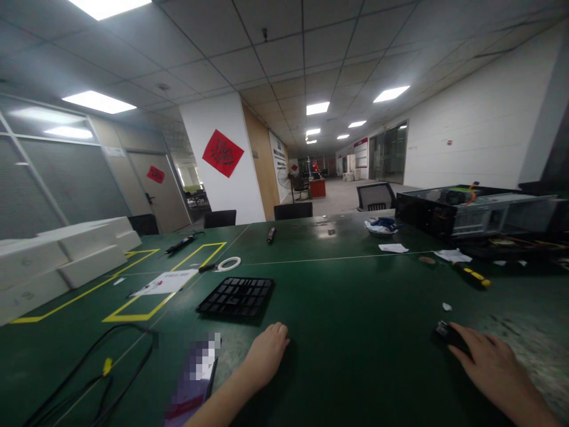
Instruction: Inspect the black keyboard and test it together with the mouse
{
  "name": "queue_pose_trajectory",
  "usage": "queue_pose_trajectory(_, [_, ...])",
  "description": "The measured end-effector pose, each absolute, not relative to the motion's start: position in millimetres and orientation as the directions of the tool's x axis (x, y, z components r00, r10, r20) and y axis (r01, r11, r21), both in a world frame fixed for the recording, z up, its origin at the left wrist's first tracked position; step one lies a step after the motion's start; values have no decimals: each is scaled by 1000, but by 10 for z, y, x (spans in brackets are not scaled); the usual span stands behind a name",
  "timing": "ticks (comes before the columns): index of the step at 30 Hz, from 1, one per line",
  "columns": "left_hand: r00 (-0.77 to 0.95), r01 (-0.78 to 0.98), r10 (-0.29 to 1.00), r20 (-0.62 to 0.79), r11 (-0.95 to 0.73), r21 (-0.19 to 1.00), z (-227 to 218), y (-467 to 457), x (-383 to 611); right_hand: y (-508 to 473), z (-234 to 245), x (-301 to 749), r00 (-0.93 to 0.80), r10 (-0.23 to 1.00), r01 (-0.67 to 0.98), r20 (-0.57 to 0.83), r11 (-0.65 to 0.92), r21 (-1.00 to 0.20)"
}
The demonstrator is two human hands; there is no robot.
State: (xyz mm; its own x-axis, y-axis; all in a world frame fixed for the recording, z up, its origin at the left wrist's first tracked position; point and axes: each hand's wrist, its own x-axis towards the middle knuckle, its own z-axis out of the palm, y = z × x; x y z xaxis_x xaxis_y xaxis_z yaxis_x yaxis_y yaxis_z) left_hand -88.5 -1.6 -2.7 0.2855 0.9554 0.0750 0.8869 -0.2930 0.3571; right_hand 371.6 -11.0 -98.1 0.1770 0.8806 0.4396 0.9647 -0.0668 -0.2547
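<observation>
My left hand [265, 354] rests on the green table [347, 296] near its front edge, fingers curled under, with nothing seen in it. A black slotted tray [237, 295] lies just beyond it. My right hand [493, 363] reaches forward at the lower right, its fingers laid over a small black object [446, 332] on the table. A small white scrap [447, 306] lies just past that object.
An open black computer case [475, 214] stands at the back right, a yellow-handled screwdriver [472, 275] in front of it. White foam blocks [57, 261] sit at left beside yellow floor-tape marks, a paper sheet [165, 281] and a tape roll [229, 263]. Black cables [102, 373] trail at lower left.
</observation>
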Motion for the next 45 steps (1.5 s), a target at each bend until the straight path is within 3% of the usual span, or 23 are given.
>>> queue_pose_trajectory(3, [265, 858, 958, 109, -286, 425, -15, -19, -878, -122, -957, 3701, 174, 899, 977, 402, -107, -183])
queue_pose_trajectory(5, [199, 797, 974, 112, -228, 559, -15, 7, -861, -131, -934, 3685, 172, 904, 979, 391, -115, -166])
queue_pose_trajectory(8, [-55, 454, 998, -16, 39, 890, 25, 121, -862, -140, -905, 3666, 169, 915, 981, 367, -121, -150])
queue_pose_trajectory(10, [-216, 210, 970, -110, 156, 965, 108, 247, -927, -142, -898, 3661, 169, 915, 981, 367, -122, -150])
queue_pose_trajectory(11, [-274, 171, 954, -120, 171, 970, 165, 322, -986, -141, -899, 3661, 169, 912, 981, 373, -118, -154])
queue_pose_trajectory(16, [-407, 449, 913, -13, 212, 868, 433, 741, -1465, -139, -906, 3659, 171, 905, 979, 390, -112, -170])
queue_pose_trajectory(20, [-430, 736, 903, 28, 332, 591, 425, 976, -1826, -142, -903, 3648, 154, 897, 983, 414, -96, -157])
queue_pose_trajectory(24, [-387, 882, 922, 7, 368, 295, 302, 1074, -1977, -151, -901, 3641, 158, 893, 983, 422, -104, -148])
queue_pose_trajectory(30, [-270, 960, 962, -46, 273, 58, 276, 1140, -1989, -150, -892, 3643, 181, 908, 980, 377, -131, -152])
queue_pose_trajectory(36, [-261, 965, 965, 34, 262, -31, 225, 1047, -1936, -144, -931, 3665, 183, 909, 974, 376, -115, -196])
queue_pose_trajectory(40, [-205, 977, 976, 76, 209, -38, 220, 965, -1798, -104, -850, 3633, 227, 918, 933, 324, -110, -341])
queue_pose_trajectory(43, [-102, 994, 984, 146, 96, 46, 283, 864, -1526, -75, -558, 3359, 204, 947, 840, 248, -39, -542])
queue_pose_trajectory(45, [-2, 978, 974, 227, -45, 205, 335, 739, -1250, -75, -279, 3028, 119, 968, 757, 220, 55, -652])
